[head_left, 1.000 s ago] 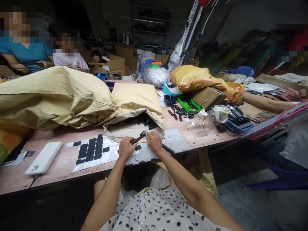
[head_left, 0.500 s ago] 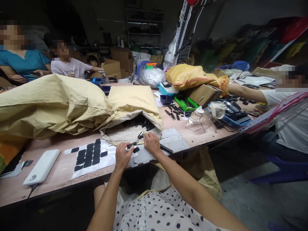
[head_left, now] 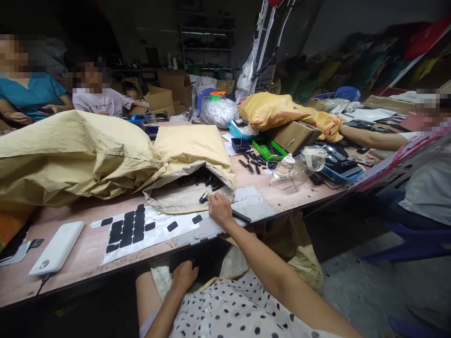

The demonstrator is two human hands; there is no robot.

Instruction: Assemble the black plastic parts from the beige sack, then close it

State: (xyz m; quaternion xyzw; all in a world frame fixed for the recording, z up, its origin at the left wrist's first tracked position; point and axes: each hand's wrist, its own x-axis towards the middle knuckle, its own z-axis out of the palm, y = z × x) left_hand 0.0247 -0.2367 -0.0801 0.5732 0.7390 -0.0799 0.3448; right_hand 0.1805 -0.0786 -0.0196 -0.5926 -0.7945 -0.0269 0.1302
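On the table edge my right hand [head_left: 220,209] is closed around a hammer [head_left: 241,216]. Its shiny head pokes out to the left of my fingers and its black handle to the right. My left hand [head_left: 185,276] is below the table edge, over my lap, near the mouth of a sack. Its fingers look curled in, and what they hold, if anything, is hidden. Just beyond my right hand, a cream sack [head_left: 193,145] lies with its mouth towards me and dark pieces [head_left: 207,179] inside. A white sheet [head_left: 155,234] of black rounded stickers [head_left: 127,227] lies to the left.
A white power bank [head_left: 58,249] with a cable lies at left, before a large cream sack [head_left: 77,150]. Rightward are a green tray [head_left: 269,149], loose black parts [head_left: 252,164], a clear bottle [head_left: 283,168] and a blue basket [head_left: 340,173]. People sit at left and right.
My left hand has moved from the hammer head, with a black pen-like piece, down below the table edge. That piece is out of sight now. My right hand stays on the hammer.
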